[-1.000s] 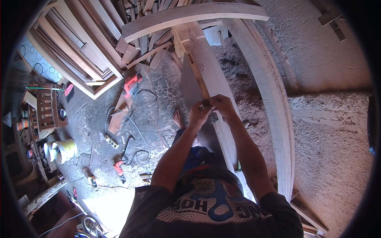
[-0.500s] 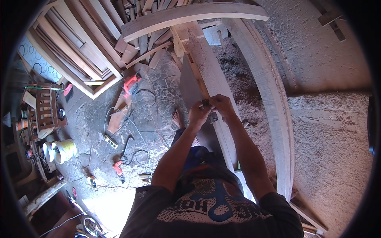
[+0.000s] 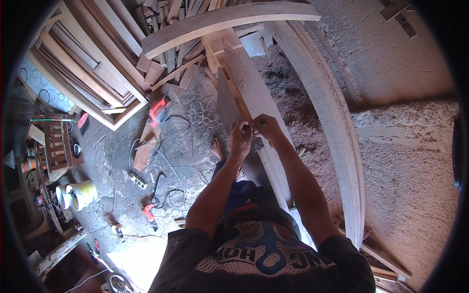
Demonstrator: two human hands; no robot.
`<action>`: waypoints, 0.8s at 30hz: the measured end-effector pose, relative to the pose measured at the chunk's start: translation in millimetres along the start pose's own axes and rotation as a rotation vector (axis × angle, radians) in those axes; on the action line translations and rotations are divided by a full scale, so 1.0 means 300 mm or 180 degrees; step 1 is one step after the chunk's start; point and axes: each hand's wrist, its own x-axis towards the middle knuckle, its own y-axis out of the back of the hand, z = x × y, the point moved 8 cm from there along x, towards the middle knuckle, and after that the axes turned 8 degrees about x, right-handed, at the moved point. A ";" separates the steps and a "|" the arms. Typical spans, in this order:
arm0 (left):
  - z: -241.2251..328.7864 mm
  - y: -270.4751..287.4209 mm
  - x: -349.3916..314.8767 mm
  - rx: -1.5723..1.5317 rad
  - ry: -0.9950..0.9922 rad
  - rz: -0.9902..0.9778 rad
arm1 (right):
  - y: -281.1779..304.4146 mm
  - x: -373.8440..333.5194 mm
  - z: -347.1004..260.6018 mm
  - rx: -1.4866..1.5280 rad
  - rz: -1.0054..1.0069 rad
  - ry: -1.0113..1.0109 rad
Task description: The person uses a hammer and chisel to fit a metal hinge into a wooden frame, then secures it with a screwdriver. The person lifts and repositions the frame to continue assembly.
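Close together over the edge of a dusty bench (image 3: 251, 75), my left hand (image 3: 239, 140) and my right hand (image 3: 267, 128) meet with fingers pinched. Something small and dark sits between the fingertips, too hidden to name. A narrow wooden piece (image 3: 235, 95) with a slot near its far end runs along the bench edge and reaches up to my hands. Beneath my right hand, a small metal part (image 3: 259, 143) shows at the bench edge.
A curved wooden beam (image 3: 229, 22) crosses the bench's far end; another long curved beam (image 3: 337, 122) arcs along the right. On the left floor lie a red power tool (image 3: 159, 111), a red drill (image 3: 148, 213), cords and a power strip (image 3: 138, 181). Wooden frames (image 3: 115, 122) stand at far left.
My fingers have shifted slightly, the left ones now more curled in a pinch. The whole view has moved a little; the bench and tools stay in place.
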 end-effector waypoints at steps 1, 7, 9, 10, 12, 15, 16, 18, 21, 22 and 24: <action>0.000 0.003 0.002 -0.0072 0.0051 0.0023 | -0.002 -0.002 -0.007 -0.0048 0.0010 0.0037; -0.024 -0.003 0.018 -0.0075 0.0222 0.0043 | -0.016 -0.001 -0.025 0.0039 -0.0030 0.0122; 0.000 -0.007 0.016 0.0045 0.0233 0.0034 | 0.007 -0.015 -0.018 -0.0014 0.0032 0.0162; 0.032 0.001 0.015 0.0094 0.0205 0.0071 | 0.020 -0.022 -0.017 -0.0041 0.0066 0.0178; 0.062 0.022 0.016 0.0170 0.0182 0.0133 | 0.092 -0.105 -0.034 -0.0429 0.0392 0.0530; 0.053 0.039 0.018 0.0250 0.0151 0.0206 | 0.223 -0.344 -0.008 -0.1675 0.0681 0.1788; 0.056 0.046 0.017 0.0308 0.0103 0.0218 | 0.260 -0.419 0.067 -0.2190 0.0537 0.1481; 0.059 0.049 0.017 0.0315 0.0031 0.0256 | 0.326 -0.589 0.190 -0.3101 0.0107 0.1322; 0.067 0.030 0.014 0.0199 -0.0024 0.0279 | 0.372 -0.779 0.343 -0.3982 -0.0450 0.1563; 0.075 0.031 0.012 0.0198 -0.0025 0.0285 | 0.372 -0.808 0.377 -0.4213 -0.0602 0.1619; 0.073 0.031 0.013 0.0245 -0.0080 0.0300 | 0.375 -0.824 0.426 -0.4595 -0.0892 0.1568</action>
